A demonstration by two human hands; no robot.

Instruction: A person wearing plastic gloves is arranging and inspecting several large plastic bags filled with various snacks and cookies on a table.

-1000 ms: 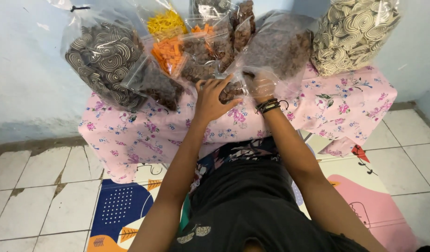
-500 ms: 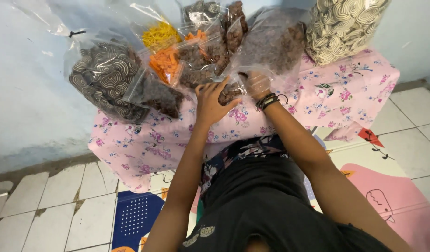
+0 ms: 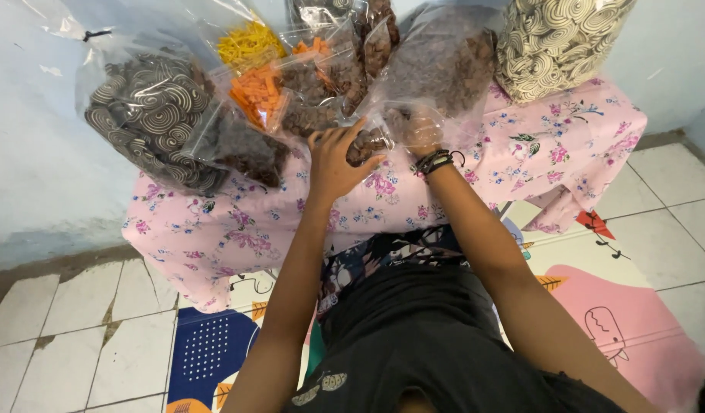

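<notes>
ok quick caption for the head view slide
Left hand and right hand hold a clear bag of brown snacks on a pink floral cloth.

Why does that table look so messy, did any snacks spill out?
Nothing looks spilled. The clear snack bags lean piled against each other but appear intact, and the pink flowered cloth shows no loose crumbs. Only the cloth hangs unevenly, bunched at the right corner.

Arms: bare, no sleeves
Right wrist: stacked dark bracelets (image 3: 435, 161), beaded and corded
Top: black shirt (image 3: 436, 344), small pale print near hem
Below shirt: dark floral cloth (image 3: 383, 256)
</notes>
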